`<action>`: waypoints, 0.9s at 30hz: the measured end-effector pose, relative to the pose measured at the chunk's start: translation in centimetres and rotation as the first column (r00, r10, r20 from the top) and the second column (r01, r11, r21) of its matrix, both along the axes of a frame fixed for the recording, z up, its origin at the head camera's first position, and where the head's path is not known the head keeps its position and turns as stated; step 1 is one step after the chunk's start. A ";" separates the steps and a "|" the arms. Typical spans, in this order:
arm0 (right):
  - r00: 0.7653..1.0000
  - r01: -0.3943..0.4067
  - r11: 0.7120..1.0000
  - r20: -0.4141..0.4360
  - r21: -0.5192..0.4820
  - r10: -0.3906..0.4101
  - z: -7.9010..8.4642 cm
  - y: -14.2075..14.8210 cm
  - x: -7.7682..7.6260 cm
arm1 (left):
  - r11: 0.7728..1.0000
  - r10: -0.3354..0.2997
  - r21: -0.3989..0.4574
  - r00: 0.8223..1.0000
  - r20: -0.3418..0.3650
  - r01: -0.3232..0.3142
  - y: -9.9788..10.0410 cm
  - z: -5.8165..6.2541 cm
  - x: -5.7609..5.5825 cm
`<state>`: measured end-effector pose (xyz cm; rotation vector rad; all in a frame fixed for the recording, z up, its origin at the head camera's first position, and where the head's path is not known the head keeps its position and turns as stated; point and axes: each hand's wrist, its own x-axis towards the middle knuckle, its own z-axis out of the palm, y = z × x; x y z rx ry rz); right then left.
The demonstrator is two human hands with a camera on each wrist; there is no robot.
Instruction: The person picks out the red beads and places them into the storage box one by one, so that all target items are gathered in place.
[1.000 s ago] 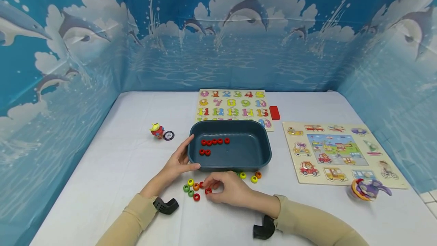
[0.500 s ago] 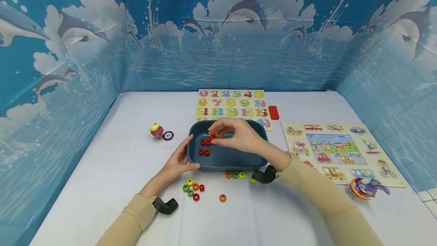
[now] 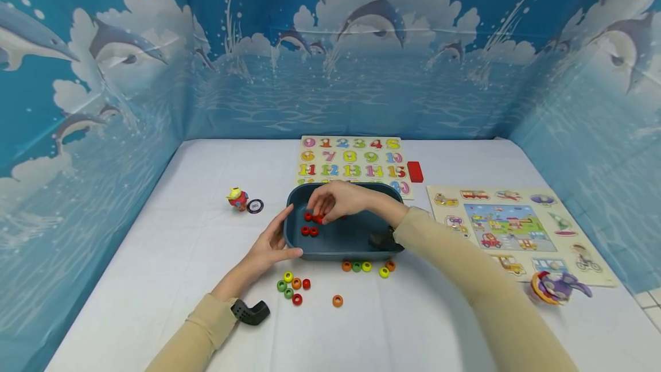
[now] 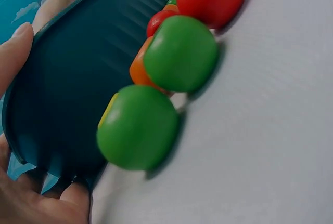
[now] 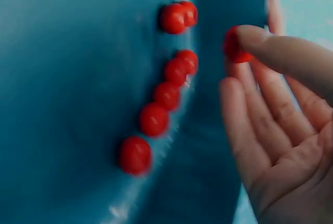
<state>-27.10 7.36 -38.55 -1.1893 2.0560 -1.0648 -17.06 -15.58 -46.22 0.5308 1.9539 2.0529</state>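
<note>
My left hand (image 3: 268, 248) grips the left end of a dark blue-green tray (image 3: 335, 247), its thumb at the near rim and its fingers along the end wall. Over the tray's left part, my right hand (image 3: 345, 197) pinches a red bead (image 5: 233, 46) between thumb and forefinger. Several red beads (image 5: 154, 120) lie on the tray floor in a line, with two more (image 5: 173, 18) set apart from it. On the cloth before the tray sits a cluster of green (image 3: 281, 285), yellow (image 3: 288, 276), orange and red beads (image 3: 296, 299).
A lone orange bead (image 3: 337, 301) and a loose row with a green bead (image 3: 356, 267) lie along the tray's front. Behind are a number puzzle (image 3: 351, 157) and red block (image 3: 415, 171). A vehicle puzzle (image 3: 508, 228) and purple toy (image 3: 558, 287) lie right; a figurine (image 3: 238, 199) and chip (image 3: 255, 206) left.
My right hand has lifted a red bead from the cloth in front of the tray and carried it up over the tray, then a little lower toward the red beads. My left hand has stayed put.
</note>
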 end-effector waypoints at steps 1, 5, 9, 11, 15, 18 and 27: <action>1.000 0.000 1.000 -0.005 0.026 0.000 -0.3 -0.1 0.0 | 1.000 -0.001 -0.001 1.000 0.000 0.001 0.0 0.0 0.0; 1.000 0.017 0.992 -0.028 0.128 -0.014 -1.2 -0.4 0.0 | 1.000 -0.001 -0.015 1.000 0.010 0.002 0.0 0.1 0.0; 0.998 0.035 0.986 -0.049 0.165 -0.027 -1.7 -0.5 0.0 | 1.000 -0.003 -0.030 1.000 0.023 0.003 0.1 0.9 0.3; 0.998 0.033 0.984 -0.056 0.173 -0.023 -1.8 -0.4 -0.1 | 0.999 -0.002 -0.039 1.000 0.025 0.003 0.2 1.5 0.5; 0.997 0.021 0.982 -0.070 0.186 -0.008 -2.1 -0.5 -0.2 | 0.999 0.002 -0.050 1.000 0.027 0.000 0.3 2.1 0.8; 0.997 0.024 0.979 -0.080 0.205 -0.007 -2.2 -0.6 -0.2 | 0.999 -0.004 -0.037 1.000 0.026 0.005 0.3 2.0 0.7; 0.998 0.004 0.981 -0.056 0.196 0.007 -1.4 -0.4 -0.2 | 0.999 -0.005 -0.040 1.000 0.018 0.005 0.3 2.0 0.8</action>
